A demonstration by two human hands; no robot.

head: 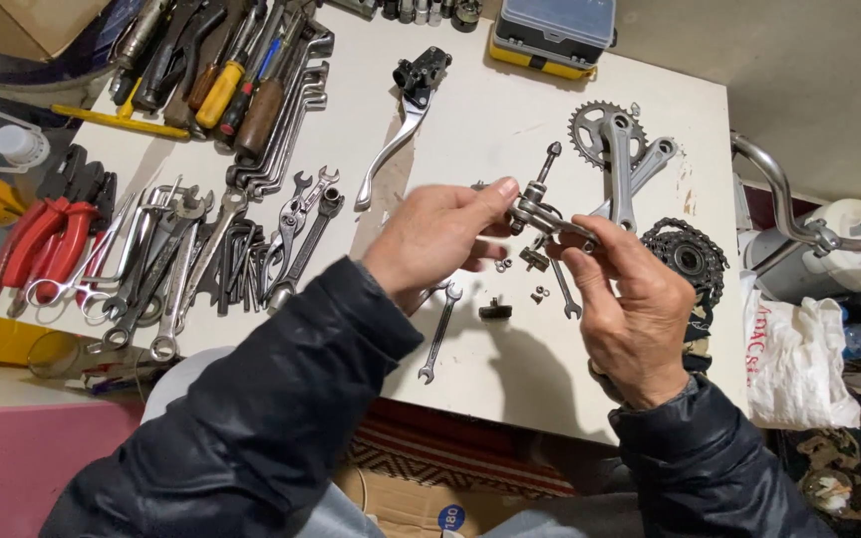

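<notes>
We are holding small metal brake part (542, 211) above desk (510, 110) middle. Left hand (437, 242) fingers pinching its left end; right hand (632, 304) fingers clamping right end. Small wrench (439, 345), loose nuts (540, 294) lying beneath near front edge; crankset (618, 149) toward right edge.

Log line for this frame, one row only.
left hand: grips metal brake part | right hand: holds same part | below: small wrench on white table
</notes>
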